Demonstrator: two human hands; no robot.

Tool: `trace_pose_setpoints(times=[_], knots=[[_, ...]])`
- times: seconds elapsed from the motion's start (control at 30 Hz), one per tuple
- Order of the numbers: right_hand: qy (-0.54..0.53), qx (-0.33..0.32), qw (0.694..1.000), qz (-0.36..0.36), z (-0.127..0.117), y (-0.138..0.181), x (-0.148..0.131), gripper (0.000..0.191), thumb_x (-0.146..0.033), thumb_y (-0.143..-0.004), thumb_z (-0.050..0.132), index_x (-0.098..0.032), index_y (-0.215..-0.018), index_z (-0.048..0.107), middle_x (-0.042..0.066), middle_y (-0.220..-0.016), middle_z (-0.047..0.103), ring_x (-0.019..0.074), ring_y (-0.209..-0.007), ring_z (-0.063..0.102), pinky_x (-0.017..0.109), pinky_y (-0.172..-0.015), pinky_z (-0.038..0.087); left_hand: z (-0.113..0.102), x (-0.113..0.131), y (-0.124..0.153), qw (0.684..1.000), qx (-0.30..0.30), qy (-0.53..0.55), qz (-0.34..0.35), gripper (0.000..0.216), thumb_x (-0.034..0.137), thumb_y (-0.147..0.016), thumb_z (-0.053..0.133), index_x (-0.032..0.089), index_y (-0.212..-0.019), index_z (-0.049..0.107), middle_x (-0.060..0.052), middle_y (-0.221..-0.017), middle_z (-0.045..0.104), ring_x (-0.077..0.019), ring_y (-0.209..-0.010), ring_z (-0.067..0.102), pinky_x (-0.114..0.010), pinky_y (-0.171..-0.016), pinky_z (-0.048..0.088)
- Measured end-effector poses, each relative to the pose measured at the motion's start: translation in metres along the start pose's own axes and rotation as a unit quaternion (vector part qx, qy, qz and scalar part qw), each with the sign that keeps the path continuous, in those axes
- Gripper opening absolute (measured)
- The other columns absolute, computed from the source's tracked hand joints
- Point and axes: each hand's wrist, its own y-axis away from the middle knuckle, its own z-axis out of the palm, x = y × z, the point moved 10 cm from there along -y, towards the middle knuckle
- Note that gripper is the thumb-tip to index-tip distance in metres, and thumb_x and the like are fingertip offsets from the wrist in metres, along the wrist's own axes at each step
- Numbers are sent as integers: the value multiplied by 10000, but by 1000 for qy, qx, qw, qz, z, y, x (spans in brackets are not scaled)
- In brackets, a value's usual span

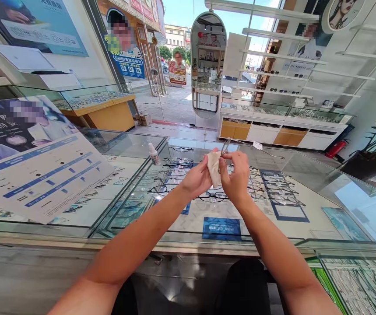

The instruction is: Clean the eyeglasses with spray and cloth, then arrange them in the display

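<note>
My left hand is closed around a pale cleaning cloth, which hangs down between my two hands. My right hand pinches a pair of thin-rimmed eyeglasses beside the cloth, above the glass counter. One lens area stands up over the fingers; the rest of the frame is partly hidden by my hands. A thin temple with a small white tag stretches away to the right, seemingly from the same glasses. Left of my hands, a small white spray bottle stands on the counter.
Rows of eyeglass frames lie inside the glass display case below my hands. A large printed sheet leans at the left. An oval mirror stands beyond the counter. A potted plant and a fire extinguisher are at the right.
</note>
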Motion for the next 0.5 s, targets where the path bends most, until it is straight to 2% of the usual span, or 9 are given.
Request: trace_pose_setpoints(times=[0.1, 0.17, 0.27, 0.33, 0.4, 0.47, 0.5], knots=[[-11, 17, 1000, -19, 3, 2, -1, 128, -298, -1097, 599, -241, -1002, 663, 79, -1016, 782, 262, -981, 680, 448, -961, 477, -1, -10, -1, 1000, -7, -12, -11, 490, 363, -1219, 366, 191, -1579, 649, -94, -1382, 788, -196, -1359, 719, -332, -1252, 502], [-15, 21, 1000, -8, 2, 1, 1, 147, -311, -1092, 594, -243, -987, 671, 77, -1001, 785, 259, -965, 684, 455, -960, 483, -4, -16, -3, 999, -9, -41, -13, 469, 351, -1209, 412, 182, -1558, 675, -97, -1359, 797, -205, -1355, 717, -325, -1249, 496], [-65, 68, 995, 36, -16, -6, 14, 173, -381, -1065, 637, -247, -968, 690, 75, -981, 778, 259, -973, 685, 455, -961, 503, -12, -12, -8, 995, 3, -103, 6, 419, 390, -1178, 516, 198, -1484, 729, -95, -1274, 813, -222, -1252, 748, -329, -1147, 561], [-133, 89, 984, 82, -29, -12, 29, 186, -426, -1021, 695, -247, -968, 698, 71, -989, 771, 257, -1002, 700, 448, -978, 520, -22, 3, -13, 989, 29, -142, 36, 411, 480, -1131, 619, 201, -1398, 761, -88, -1143, 810, -216, -1084, 769, -322, -982, 617], [-220, 76, 963, 139, -31, -18, 47, 220, -462, -972, 746, -249, -962, 693, 59, -991, 762, 252, -1028, 733, 436, -991, 541, -33, 27, -15, 980, 61, -174, 80, 480, 611, -1039, 731, 188, -1262, 782, -49, -914, 736, -171, -803, 704, -301, -779, 608], [-308, 35, 931, 191, -24, -22, 61, 266, -488, -916, 802, -253, -928, 679, 43, -970, 754, 251, -1043, 763, 416, -980, 566, -42, 56, -12, 958, 86, -231, 149, 570, 747, -935, 787, 184, -1020, 754, 28, -705, 538, -114, -576, 490, -269, -600, 499], [-345, 10, 915, 210, -20, -23, 65, 287, -495, -890, 829, -255, -905, 671, 36, -955, 752, 251, -1045, 772, 410, -975, 578, -43, 72, -8, 935, 96, -279, 198, 615, 800, -896, 791, 194, -883, 691, 58, -652, 431, -99, -534, 382, -260, -549, 426]])
